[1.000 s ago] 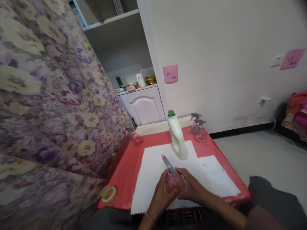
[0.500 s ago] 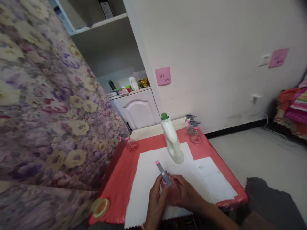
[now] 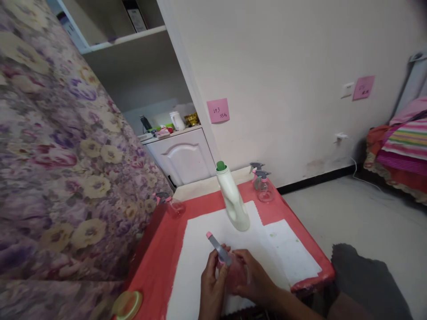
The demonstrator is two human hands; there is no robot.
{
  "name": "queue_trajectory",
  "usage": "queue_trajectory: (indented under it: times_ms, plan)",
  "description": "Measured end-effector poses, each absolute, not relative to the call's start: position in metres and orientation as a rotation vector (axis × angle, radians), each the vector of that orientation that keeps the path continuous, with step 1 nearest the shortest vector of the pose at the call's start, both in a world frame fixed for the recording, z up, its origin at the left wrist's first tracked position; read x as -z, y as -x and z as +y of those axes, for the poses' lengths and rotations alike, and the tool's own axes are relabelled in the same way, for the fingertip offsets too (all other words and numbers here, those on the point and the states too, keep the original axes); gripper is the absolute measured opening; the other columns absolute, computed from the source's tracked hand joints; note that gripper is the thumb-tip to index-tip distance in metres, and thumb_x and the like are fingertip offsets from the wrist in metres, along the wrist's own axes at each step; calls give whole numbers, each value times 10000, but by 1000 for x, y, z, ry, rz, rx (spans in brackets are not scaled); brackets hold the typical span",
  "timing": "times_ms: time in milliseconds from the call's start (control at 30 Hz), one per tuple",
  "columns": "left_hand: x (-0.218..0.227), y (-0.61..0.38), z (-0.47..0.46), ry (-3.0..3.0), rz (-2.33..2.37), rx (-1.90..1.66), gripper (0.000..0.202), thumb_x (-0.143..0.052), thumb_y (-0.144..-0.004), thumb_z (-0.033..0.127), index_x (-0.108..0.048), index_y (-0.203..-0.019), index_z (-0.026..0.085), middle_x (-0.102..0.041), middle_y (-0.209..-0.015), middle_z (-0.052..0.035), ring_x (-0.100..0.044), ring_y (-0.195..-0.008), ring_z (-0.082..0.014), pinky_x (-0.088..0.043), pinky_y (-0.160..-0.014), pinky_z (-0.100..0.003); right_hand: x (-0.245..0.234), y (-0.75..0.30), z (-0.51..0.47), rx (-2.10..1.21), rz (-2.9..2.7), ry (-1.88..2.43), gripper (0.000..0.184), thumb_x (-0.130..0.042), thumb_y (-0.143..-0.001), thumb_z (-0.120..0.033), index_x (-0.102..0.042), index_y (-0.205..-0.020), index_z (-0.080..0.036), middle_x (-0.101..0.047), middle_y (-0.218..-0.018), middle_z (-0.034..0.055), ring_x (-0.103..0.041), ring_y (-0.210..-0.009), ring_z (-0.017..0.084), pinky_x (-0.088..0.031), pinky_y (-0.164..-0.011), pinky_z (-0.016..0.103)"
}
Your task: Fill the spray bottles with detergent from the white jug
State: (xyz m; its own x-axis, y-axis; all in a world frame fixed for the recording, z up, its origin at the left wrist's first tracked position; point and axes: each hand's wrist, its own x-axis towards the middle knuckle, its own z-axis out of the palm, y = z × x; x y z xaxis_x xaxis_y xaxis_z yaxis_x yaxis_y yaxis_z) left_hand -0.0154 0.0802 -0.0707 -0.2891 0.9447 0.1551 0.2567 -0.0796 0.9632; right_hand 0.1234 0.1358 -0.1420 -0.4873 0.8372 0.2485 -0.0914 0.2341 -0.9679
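Note:
Both my hands hold a small clear pink spray bottle [image 3: 233,273] over the white cloth [image 3: 200,249] on the red table [image 3: 156,262]. My left hand [image 3: 211,289] pinches the bottle's neck below the grey trigger head with its pink nozzle [image 3: 216,246]. My right hand [image 3: 255,280] wraps round the bottle's body. A white detergent bottle with a green cap [image 3: 231,200] stands upright just beyond my hands.
Two more spray bottles [image 3: 262,184] stand at the table's far right corner and one [image 3: 170,205] at the far left edge. A yellow-green lid [image 3: 126,304] lies at the near left corner. A floral sofa [image 3: 60,169] flanks the left; a white cabinet [image 3: 180,155] stands behind.
The view has swung right and down, so the table sits lower and more to the left. My hands keep hold of the spray bottle, which has turned a little in them.

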Motion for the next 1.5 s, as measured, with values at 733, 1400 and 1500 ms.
queue_trajectory:
  times_ms: [733,1400,1500]
  plan:
    - [36,18,71,-836,1281,-1606,528,-830,-611,487,-684,-1016,180,-757,-933,-100,-685,-1018,-329,-524,-887,-391,127,-138,142,-2308,-1134,109,769,-927,-441,-327,-639,-1143,-200,-702,-1084,77,-633,-1103,309,-459,-963,439]
    - [44,11,69,-803,1226,-1699,438,-718,-788,449,-659,-1134,188,-737,-1044,-84,-662,-1063,-263,-458,-979,-374,132,-139,136,-2208,-1270,157,847,-909,-467,-437,-582,-1220,-229,-665,-1078,54,-645,-978,269,-489,-867,399]
    - [44,11,67,-816,1174,-1677,451,-664,-834,459,-648,-1181,171,-730,-1094,-116,-635,-1122,-284,-420,-1028,-406,129,-142,132,-2242,-1248,138,726,-880,-514,-458,-606,-1138,-208,-662,-1033,46,-646,-892,226,-486,-782,334]
